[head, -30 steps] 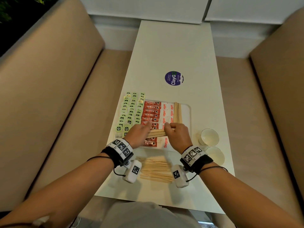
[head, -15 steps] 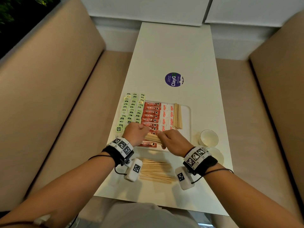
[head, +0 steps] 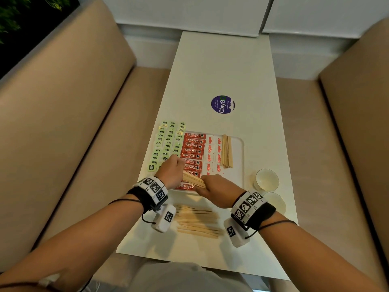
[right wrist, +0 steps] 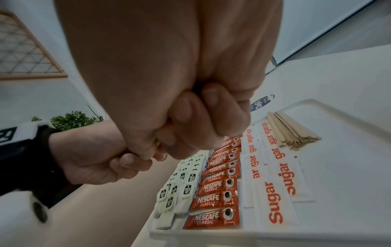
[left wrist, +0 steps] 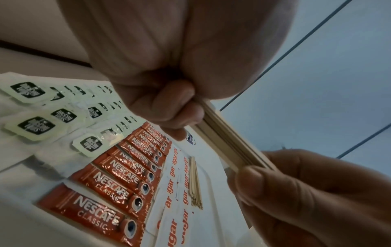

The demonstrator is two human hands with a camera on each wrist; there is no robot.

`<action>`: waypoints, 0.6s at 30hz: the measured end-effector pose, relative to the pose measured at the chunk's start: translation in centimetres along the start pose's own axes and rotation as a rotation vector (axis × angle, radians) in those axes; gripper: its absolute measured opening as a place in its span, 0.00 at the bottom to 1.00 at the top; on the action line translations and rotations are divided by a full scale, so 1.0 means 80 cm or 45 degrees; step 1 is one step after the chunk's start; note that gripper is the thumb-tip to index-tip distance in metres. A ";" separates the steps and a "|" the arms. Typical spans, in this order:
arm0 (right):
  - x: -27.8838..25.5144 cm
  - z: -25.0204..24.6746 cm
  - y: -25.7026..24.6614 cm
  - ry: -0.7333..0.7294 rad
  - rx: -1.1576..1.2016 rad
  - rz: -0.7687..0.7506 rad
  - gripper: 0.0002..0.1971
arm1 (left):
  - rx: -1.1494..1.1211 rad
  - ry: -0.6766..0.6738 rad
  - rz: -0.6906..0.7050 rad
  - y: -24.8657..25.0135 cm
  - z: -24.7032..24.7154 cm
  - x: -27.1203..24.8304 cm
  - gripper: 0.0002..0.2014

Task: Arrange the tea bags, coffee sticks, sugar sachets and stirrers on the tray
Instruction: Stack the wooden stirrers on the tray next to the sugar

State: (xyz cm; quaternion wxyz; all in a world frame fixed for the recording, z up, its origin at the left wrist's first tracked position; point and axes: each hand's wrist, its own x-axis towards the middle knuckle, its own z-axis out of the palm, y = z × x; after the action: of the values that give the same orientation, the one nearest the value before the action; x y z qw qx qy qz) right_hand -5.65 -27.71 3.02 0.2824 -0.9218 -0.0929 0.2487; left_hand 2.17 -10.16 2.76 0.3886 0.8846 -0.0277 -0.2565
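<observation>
Both hands hold one bundle of wooden stirrers (head: 192, 180) (left wrist: 230, 142) just above the near end of the white tray (head: 237, 165). My left hand (head: 171, 172) grips its left end, my right hand (head: 212, 185) its right end. On the tray lie a column of red coffee sticks (head: 192, 150) (right wrist: 220, 183), white sugar sachets (head: 213, 152) (right wrist: 275, 175) and a laid stack of stirrers (head: 227, 151) (right wrist: 289, 132). Green-tagged tea bags (head: 168, 142) (left wrist: 42, 117) sit in rows left of the coffee sticks.
A loose pile of stirrers (head: 199, 222) lies on the white table (head: 221, 70) near its front edge, between my wrists. Two paper cups (head: 267, 179) stand right of the tray. A purple round sticker (head: 222, 104) lies beyond the tray. Beige benches flank the table.
The hands have drawn closer together and slightly toward me, sliding along the bundle; the stirrers now sit tighter and lower over the tray's near end.
</observation>
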 end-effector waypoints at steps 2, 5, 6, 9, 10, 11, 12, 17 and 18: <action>0.001 0.002 0.002 0.014 -0.041 0.018 0.19 | 0.065 -0.008 0.061 0.003 -0.001 -0.002 0.13; 0.006 0.007 0.002 0.054 -0.049 0.061 0.18 | 0.156 -0.058 0.117 0.008 0.001 -0.002 0.22; 0.008 0.008 0.002 0.067 -0.045 0.065 0.18 | 0.171 -0.054 0.112 0.008 0.001 -0.001 0.25; 0.011 0.013 -0.001 0.089 -0.012 0.041 0.18 | 0.190 0.003 0.094 0.005 0.003 0.004 0.30; 0.011 0.014 -0.002 0.087 -0.007 0.035 0.18 | 0.200 0.016 0.099 0.004 0.003 0.004 0.29; 0.012 0.016 -0.002 0.086 -0.009 0.033 0.18 | 0.209 0.025 0.103 0.003 0.003 0.005 0.28; 0.012 0.015 -0.003 0.081 -0.019 0.040 0.19 | 0.217 0.032 0.107 0.002 0.004 0.006 0.28; 0.013 0.011 -0.004 0.042 -0.003 0.086 0.18 | 0.241 0.037 0.094 0.003 0.010 0.020 0.27; 0.014 0.009 -0.004 0.031 -0.005 0.089 0.18 | 0.243 0.031 0.104 0.004 0.011 0.023 0.27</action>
State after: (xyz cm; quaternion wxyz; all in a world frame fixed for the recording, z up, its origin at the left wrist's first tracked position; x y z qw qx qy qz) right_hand -5.06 -26.76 2.27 0.2728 -0.9280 -0.0577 0.2470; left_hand 3.42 -11.43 1.69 0.3132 0.9187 -0.0833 -0.2258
